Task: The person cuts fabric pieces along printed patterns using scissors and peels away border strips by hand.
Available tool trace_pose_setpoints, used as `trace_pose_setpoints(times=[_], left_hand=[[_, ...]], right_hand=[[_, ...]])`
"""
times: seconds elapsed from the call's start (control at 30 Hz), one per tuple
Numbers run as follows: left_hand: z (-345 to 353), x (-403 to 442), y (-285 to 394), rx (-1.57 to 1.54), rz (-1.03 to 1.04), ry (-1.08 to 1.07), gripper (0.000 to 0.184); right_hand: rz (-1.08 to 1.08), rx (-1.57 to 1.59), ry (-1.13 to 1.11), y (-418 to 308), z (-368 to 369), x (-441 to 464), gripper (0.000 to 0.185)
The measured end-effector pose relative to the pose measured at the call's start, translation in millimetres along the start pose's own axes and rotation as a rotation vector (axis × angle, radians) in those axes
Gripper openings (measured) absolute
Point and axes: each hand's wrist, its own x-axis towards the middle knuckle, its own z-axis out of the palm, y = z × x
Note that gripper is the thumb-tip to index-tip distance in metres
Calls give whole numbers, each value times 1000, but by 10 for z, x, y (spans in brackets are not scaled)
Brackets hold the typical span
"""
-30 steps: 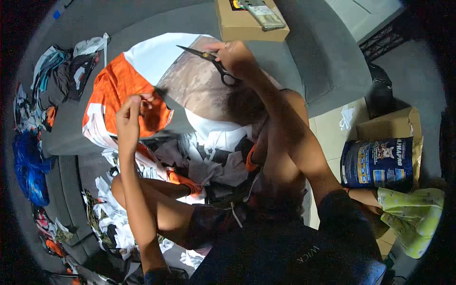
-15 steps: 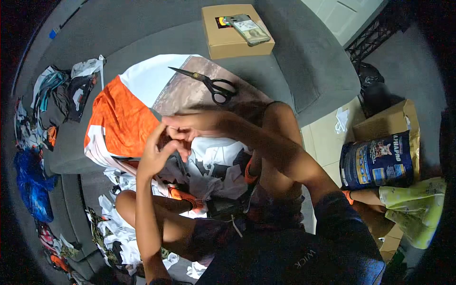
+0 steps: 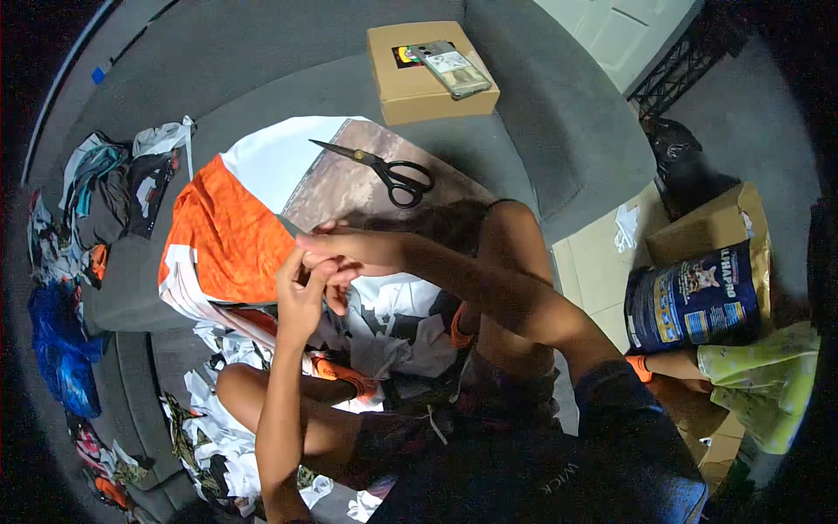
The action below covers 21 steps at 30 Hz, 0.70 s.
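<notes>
My left hand [image 3: 301, 293] and my right hand [image 3: 353, 251] meet in front of me, fingertips touching and overlapping. Both have curled, pinched fingers; whatever lies between them is hidden or too small to make out. Just beyond them spreads a cloth panel of orange [image 3: 231, 223], white and mottled brown pieces sewn together. On its brown part lie black-handled scissors [image 3: 384, 170], blades pointing left, touched by neither hand. Beneath my hands, white and dark fabric scraps [image 3: 397, 301] fill the space between my legs.
A cardboard box [image 3: 436, 109] with a phone [image 3: 451, 70] on top stands on the grey sofa [image 3: 288, 83]. Clothes and scraps [image 3: 100, 188] are heaped at left. At right are a dark blue pet-food bag [image 3: 694, 297] and a person's leg [image 3: 676, 368] beside green cloth [image 3: 759, 384].
My two hands have drawn closer together, and the left thumb has moved in against the right fingers. The scissors and cloth stay in place, though the view has shifted slightly.
</notes>
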Motion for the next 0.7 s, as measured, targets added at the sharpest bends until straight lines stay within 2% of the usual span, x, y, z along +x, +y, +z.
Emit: trace_pose_setpoints(times=[0.17, 0.33, 0.4, 0.5, 0.6, 0.7], left_hand=[[-95, 56, 4, 84, -149, 63, 38], [-120, 128, 105, -28, -21, -26, 47], [-187, 155, 52, -56, 150, -131, 38], [-231, 225, -37, 31, 99, -69, 30], [-228, 232, -114, 108, 45, -26, 23], [-212, 224, -152, 176, 119, 10, 19]], right_hand=[[-17, 24, 59, 126, -122, 70, 51], [-16, -173, 136, -63, -146, 46, 51], [216, -87, 85, -132, -294, 41, 52], [147, -3, 43, -121, -256, 16, 53], [75, 80, 24, -133, -182, 24, 62], [97, -2, 141, -165, -86, 31, 68]])
